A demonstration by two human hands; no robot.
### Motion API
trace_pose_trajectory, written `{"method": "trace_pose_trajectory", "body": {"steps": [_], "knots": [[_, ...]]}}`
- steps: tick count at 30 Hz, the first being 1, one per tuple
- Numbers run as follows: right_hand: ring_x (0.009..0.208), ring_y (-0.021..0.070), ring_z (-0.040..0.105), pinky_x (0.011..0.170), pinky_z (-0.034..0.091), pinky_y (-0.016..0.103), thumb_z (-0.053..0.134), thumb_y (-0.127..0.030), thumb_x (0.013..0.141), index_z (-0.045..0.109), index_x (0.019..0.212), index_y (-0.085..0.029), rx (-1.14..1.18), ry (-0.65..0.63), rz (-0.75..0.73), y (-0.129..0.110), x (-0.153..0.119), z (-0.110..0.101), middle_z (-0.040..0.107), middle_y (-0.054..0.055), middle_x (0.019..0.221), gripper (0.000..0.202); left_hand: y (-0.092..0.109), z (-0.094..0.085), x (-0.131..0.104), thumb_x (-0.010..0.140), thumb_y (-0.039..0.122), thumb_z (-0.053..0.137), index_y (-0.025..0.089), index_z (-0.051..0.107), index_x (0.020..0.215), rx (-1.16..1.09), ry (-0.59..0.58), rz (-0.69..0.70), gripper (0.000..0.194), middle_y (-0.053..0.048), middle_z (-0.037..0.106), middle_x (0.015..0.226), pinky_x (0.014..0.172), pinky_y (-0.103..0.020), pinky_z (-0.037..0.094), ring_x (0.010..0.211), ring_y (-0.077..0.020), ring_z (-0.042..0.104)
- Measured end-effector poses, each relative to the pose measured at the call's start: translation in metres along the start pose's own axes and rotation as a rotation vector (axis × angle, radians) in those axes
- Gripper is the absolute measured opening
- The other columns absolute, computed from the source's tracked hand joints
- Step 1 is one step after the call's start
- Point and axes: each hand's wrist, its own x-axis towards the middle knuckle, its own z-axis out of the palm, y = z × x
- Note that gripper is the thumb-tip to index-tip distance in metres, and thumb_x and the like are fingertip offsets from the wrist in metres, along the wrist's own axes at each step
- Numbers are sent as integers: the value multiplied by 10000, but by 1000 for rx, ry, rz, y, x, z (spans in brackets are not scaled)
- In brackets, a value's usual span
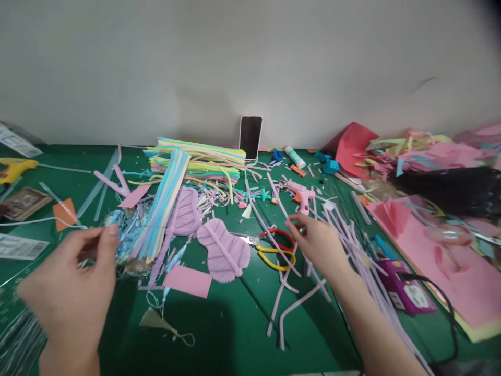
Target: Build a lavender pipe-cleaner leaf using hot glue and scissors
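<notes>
Lilac pipe cleaner (274, 230): a long thin fuzzy stem, lying slantwise on the green table (235, 334) from far centre toward near right, crossing over the scissors (274, 249) with their red and yellow loops. Right hand (319, 243) pinches it between thumb and fingertips near its middle, fingers closed lightly on the stem. Judged light, soft-piled, with a wire core that bends and keeps its bend; best taken at the middle or close to an end, since a hard squeeze would likely kink it. Left hand (74, 277), near left, fingers curled and nearly closed around something at the edge of a clear crinkled wrapper holding blue pieces (127, 235); what it grips I cannot tell exactly. Between the hands: two lilac fuzzy lobed shapes (223, 250), each with a stem along its centre, and a pink paper rectangle (187, 281) just near of them. Right of the hand: a loose spread of more lilac stems (352, 240), running near-right over a purple power strip (403, 290). Far centre: a stacked bundle of pastel stems (195, 156), a phone (250, 137) upright against the wall, a pink glue gun (303, 196), a glue stick (294, 155). Far left: a yellow glue gun (15, 168). Far right: pink paper sheets (438, 261) and coloured paper scraps.
</notes>
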Motion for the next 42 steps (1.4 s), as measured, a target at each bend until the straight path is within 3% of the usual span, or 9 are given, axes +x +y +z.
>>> {"method": "trace_pose_trajectory", "body": {"steps": [3, 6, 12, 19, 23, 27, 30, 33, 42], "knots": [[838, 246, 688, 719, 466, 312, 552, -348, 914, 647, 1150, -144, -100, -63, -8, 1, 19, 8, 729, 120, 994, 326, 7, -6, -1, 906, 508, 510, 190, 700, 744, 50, 41, 91, 404, -141, 741, 1043, 817, -448, 501, 1001, -354, 678], [876, 243, 673, 740, 451, 300, 544, -407, 924, 684, 1000, -144, -88, -151, -33, -12, 30, 21, 719, 137, 987, 308, 20, 0, -4, 923, 463, 501, 215, 598, 617, 1, -9, 163, 405, -115, 747, 1060, 822, -442, 511, 997, -331, 684], [738, 211, 647, 628, 399, 268, 644, -306, 840, 655, 685, -166, 10, -351, -49, -28, 48, 36, 692, 83, 718, 208, 36, 17, -13, 899, 381, 562, 233, 652, 991, -122, -299, 198, 197, -44, 739, 1044, 789, -327, 529, 970, -240, 697], [461, 96, 438, 457, 330, 221, 474, -550, 901, 576, 719, -193, 407, -610, -71, -10, 30, 14, 492, -51, 531, 414, 29, 27, -19, 902, 366, 544, 236, 673, 943, -173, -398, 153, 188, -32, 753, 956, 816, -313, 521, 905, -229, 705], [468, 87, 396, 443, 286, 217, 543, -590, 848, 526, 695, -193, 617, -647, -38, -14, 17, 11, 487, -47, 533, 426, 16, 44, -1, 917, 344, 502, 208, 678, 881, -122, -376, 241, 225, -59, 753, 946, 850, -333, 511, 921, -245, 691], [470, 84, 368, 442, 261, 223, 549, -557, 854, 538, 710, -193, 640, -698, -81, -35, 14, 7, 484, -48, 542, 391, 9, 69, 34, 909, 379, 514, 158, 664, 1073, 89, -397, 262, 314, -131, 710, 1122, 950, -405, 473, 1083, -309, 638], [523, 98, 409, 487, 292, 229, 558, -514, 854, 558, 701, -191, 581, -649, -168, -53, 18, 6, 506, -36, 570, 358, 13, 93, 52, 885, 413, 552, 115, 506, 1333, 222, -444, 199, 540, -182, 634, 1277, 932, -403, 485, 1164, -334, 605], [570, 117, 449, 523, 302, 244, 558, -470, 859, 588, 691, -194, 435, -576, -254, -67, 24, 6, 545, -23, 603, 324, 18, 108, 60, 876, 357, 560, 77, 321, 1467, 316, -564, 95, 697, -214, 687, 1162, 808, -395, 524, 1010, -341, 687], [631, 160, 568, 576, 330, 272, 525, -367, 903, 645, 745, -202, 159, -523, -357, -87, 37, -7, 678, 32, 714, 258, 6, 62, 115, 903, 342, 497, 192, 407, 1443, 245, -385, 247, 567, -146, 709, 1177, 742, -357, 533, 951, -321, 717]]}}
